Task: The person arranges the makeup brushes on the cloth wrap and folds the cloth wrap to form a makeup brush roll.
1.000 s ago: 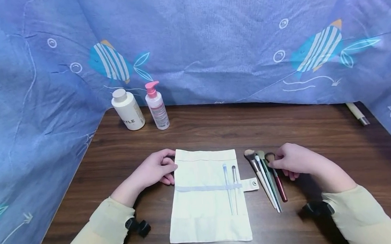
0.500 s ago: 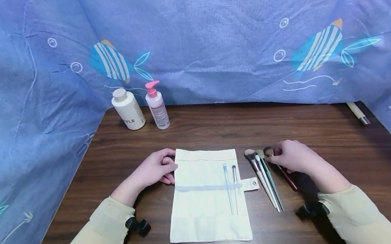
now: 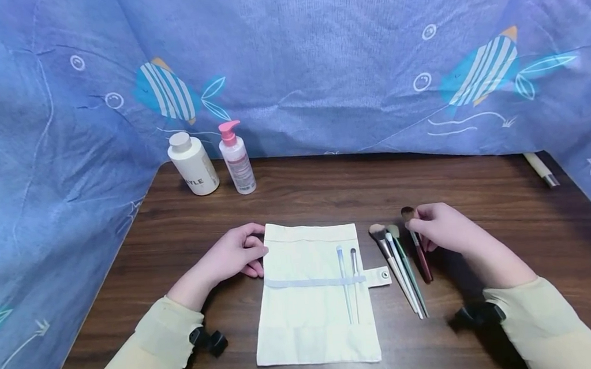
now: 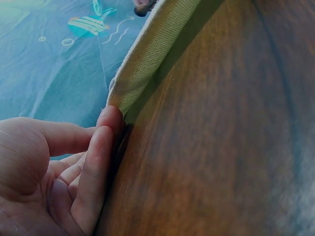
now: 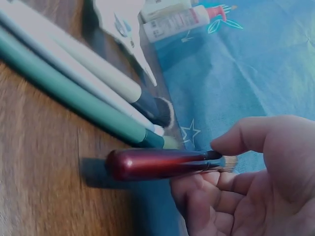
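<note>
L hand [image 3: 235, 253] pinches L edge of 1 cloth pouch [image 3: 295, 309], laid open mid-table; R hand [image 3: 442, 228] pinches 1 red brush [image 3: 424, 267]. 2 slim brushes [image 3: 354, 259] in pouch, R side; 3 loose brushes [image 3: 404, 274] btwn pouch tab & red brush. 2 bottles [image 3: 195, 166] back L, 1 tube [image 3: 541, 168] at far R edge. Wide strip of table [image 3: 306, 192] btwn pouch & back edge.

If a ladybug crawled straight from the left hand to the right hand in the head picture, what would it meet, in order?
Left hand, white cloth pouch, light blue brush in the pouch, dark-tipped brush in the pouch, fluffy pale-handled brush, white brush, green brush, red brush, right hand.
</note>
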`<state>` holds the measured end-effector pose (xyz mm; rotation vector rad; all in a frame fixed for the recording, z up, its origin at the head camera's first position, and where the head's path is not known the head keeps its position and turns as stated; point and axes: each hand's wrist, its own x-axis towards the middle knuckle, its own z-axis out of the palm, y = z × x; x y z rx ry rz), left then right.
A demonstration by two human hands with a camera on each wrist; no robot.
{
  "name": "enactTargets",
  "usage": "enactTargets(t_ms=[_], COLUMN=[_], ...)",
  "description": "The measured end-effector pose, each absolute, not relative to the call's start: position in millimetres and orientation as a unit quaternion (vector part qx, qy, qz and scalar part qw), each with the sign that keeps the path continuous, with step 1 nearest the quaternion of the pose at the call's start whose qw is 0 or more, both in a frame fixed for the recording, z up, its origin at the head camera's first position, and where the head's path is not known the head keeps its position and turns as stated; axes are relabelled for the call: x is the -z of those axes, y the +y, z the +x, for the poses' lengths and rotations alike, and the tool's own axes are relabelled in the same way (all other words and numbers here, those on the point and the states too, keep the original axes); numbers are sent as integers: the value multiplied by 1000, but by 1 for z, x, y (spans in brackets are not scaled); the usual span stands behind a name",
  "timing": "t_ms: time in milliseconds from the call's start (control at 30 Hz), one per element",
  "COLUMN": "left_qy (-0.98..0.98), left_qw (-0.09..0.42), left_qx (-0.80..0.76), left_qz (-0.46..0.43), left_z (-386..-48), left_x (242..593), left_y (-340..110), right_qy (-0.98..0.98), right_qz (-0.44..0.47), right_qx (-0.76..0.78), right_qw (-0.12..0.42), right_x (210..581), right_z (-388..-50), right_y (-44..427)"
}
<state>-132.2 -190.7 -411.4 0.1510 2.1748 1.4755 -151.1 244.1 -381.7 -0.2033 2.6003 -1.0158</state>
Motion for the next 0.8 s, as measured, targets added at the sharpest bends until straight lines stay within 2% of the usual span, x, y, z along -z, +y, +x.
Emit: enactTargets(t_ms=[800], left_qy=[801], left_qw=[253], left_qx=[-541], left_qz=[53], left_z=[-133], left_x=[412], left_y=[-192], right_qy=[849], right_qz=[-49], right_qx=[497], right_qw=[172], right_x=[378], right_z=[-151], right_y=[238])
